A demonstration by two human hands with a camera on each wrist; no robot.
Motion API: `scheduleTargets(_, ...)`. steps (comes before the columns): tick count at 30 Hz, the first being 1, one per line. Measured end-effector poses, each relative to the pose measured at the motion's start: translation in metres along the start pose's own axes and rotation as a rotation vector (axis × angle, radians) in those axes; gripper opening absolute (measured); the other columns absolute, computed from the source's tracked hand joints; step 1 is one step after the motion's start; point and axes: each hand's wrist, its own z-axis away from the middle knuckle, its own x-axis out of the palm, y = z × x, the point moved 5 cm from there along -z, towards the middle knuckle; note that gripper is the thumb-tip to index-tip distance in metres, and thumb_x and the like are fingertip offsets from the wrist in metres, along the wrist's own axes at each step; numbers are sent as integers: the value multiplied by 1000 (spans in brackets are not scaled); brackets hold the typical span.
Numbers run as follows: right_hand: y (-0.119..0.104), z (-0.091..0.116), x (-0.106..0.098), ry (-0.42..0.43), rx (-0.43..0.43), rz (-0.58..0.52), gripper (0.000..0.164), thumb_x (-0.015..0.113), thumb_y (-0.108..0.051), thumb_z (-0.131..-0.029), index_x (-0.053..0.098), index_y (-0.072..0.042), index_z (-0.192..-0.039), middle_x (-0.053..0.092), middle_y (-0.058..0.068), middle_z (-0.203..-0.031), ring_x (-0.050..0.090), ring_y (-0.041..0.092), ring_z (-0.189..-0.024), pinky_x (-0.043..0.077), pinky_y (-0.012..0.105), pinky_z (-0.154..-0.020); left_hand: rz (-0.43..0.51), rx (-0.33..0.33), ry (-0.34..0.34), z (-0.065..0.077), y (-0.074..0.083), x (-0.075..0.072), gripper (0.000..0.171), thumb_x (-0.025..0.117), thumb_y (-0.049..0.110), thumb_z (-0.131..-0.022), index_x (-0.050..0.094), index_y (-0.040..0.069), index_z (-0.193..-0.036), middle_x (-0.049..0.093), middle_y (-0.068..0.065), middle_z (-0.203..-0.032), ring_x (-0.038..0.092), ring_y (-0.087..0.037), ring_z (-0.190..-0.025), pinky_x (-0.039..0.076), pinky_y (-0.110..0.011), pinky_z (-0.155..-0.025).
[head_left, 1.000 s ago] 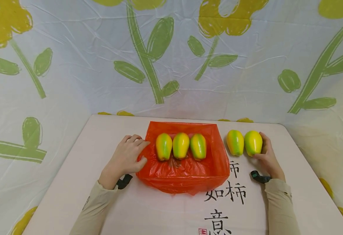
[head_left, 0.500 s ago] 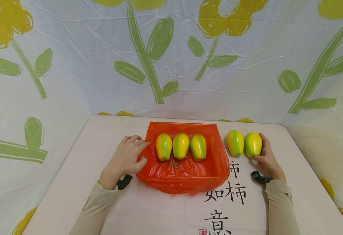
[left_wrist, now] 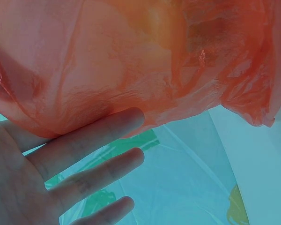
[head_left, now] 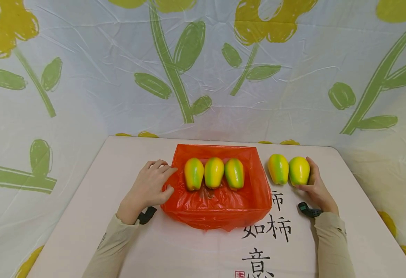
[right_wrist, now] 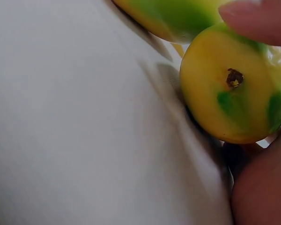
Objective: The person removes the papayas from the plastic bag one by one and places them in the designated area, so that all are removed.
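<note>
A red plastic bag (head_left: 217, 214), its mouth spread wide like a box, sits mid-table in the head view. Inside it lie three yellow-green papayas (head_left: 214, 172) side by side. At the bag's left side is my left hand (head_left: 149, 183); in the left wrist view its fingers (left_wrist: 91, 138) are extended and touch the plastic from outside. My right hand (head_left: 318, 189) grips the outermost papaya (head_left: 299, 170) on the right, thumb on the near side and fingers around its right side. Another papaya (head_left: 278, 169) lies just left of that one.
Everything rests on a pale tabletop (head_left: 175, 251) with black brush-written characters (head_left: 279, 227) to the right of and in front of the bag. A flower-printed cloth (head_left: 203, 127) hangs behind the table and along both sides.
My right hand has shifted the outermost papaya slightly left and toward me, close to its neighbour. The left hand and the bag have stayed put.
</note>
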Motion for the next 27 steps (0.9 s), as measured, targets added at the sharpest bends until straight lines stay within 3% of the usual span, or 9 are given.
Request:
scheduleTargets(13,4,-3,-3,31,-21,-13,106,55,23,-76,-1,-14,-158,-3,19,-158,14,5,-132,3,16,-109,1,-4,-1,1,0,0,46,55,24,-78,69,6,-117,70,-9,-110,55,-30,-110,42,-51,-97)
scheduleTargets(27,-1,-1,-3,34,3,32,105,59,17,-80,-3,-14,-159,-7,19,-162,1,20,-145,-1,16,-111,-2,-2,8,1,0,0,45,56,24,-78,70,6,-117,70,-9,-110,55,-29,-109,42,-51,-96)
